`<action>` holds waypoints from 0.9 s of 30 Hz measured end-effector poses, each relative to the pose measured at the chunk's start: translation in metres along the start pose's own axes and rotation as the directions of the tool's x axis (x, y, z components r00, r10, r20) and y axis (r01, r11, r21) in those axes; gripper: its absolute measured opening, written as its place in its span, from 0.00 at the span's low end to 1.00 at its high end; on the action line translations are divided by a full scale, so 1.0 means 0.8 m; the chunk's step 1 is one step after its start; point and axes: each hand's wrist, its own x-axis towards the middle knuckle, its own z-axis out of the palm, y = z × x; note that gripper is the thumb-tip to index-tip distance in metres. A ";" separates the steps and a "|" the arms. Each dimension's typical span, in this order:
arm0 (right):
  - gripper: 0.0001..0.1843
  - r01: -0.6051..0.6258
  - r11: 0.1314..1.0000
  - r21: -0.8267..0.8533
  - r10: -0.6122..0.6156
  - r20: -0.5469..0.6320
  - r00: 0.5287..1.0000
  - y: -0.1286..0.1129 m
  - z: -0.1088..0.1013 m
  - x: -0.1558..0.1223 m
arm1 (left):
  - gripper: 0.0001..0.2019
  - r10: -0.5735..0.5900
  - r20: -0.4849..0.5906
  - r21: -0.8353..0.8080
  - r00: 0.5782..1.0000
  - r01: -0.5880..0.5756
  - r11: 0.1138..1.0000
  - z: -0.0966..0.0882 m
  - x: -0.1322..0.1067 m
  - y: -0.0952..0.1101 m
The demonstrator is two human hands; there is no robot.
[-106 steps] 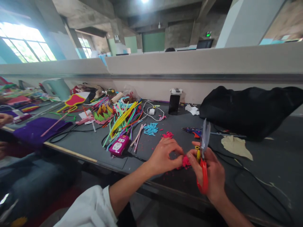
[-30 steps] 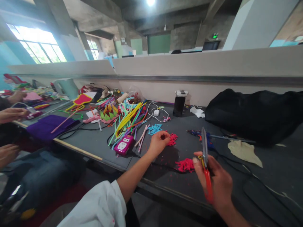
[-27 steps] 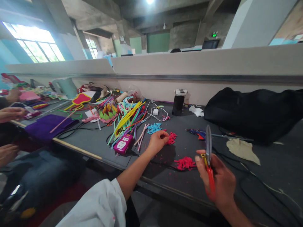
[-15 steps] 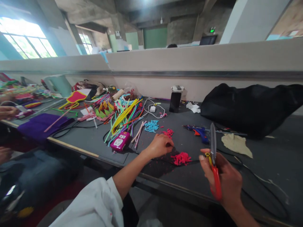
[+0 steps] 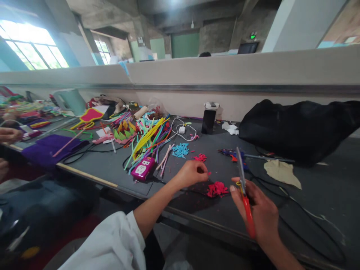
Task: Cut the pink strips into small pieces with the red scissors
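Note:
My right hand [image 5: 261, 210] is wrapped round red-handled scissors [image 5: 248, 217], their blades pointing up and away from me. My left hand [image 5: 192, 173] is closed in a pinch above the dark table, with a tiny red piece [image 5: 209, 173] showing at its fingertips. Just right of and below that hand lies a heap of red cut pieces [image 5: 217, 189]. A smaller pile of red pieces [image 5: 200, 157] lies behind the left hand, and light-blue pieces [image 5: 180, 150] are heaped to its left.
A magenta box [image 5: 143, 168] and many fuzzy coloured stems [image 5: 150, 137] lie to the left. A blue glue gun [image 5: 239, 159], a beige scrap [image 5: 282, 173] and a black bag [image 5: 295, 127] are on the right. A phone [image 5: 208, 122] stands upright at the back. Another person's hand [image 5: 9, 135] shows far left.
My right hand has moved left with the scissors, closer to my left hand. The left hand has shifted slightly right, and a red piece now shows at its fingertips.

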 end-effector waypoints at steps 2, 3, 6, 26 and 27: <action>0.19 0.002 1.000 0.023 -0.004 0.073 0.997 0.003 0.010 -0.004 | 0.03 -0.051 -0.071 -0.370 0.996 0.021 0.929 -0.004 -0.001 0.012; 0.20 0.002 1.000 0.011 -0.003 0.109 0.994 0.005 0.015 -0.006 | 0.04 -0.066 -0.110 -0.548 0.992 -0.005 0.837 -0.005 -0.002 0.019; 0.20 0.006 1.000 0.003 -0.007 0.146 0.989 0.007 0.032 -0.013 | 0.05 -0.088 -0.201 -0.833 0.976 -0.123 0.539 0.001 -0.011 0.037; 0.18 0.059 0.997 0.040 -0.065 0.146 0.987 -0.009 0.063 -0.018 | 0.07 -0.201 -0.284 -0.926 0.937 -0.213 0.313 0.020 -0.028 0.050; 0.18 0.053 0.998 0.037 -0.058 0.151 0.987 -0.010 0.063 -0.018 | 0.07 -0.207 -0.287 -0.924 0.935 -0.213 0.319 0.021 -0.028 0.050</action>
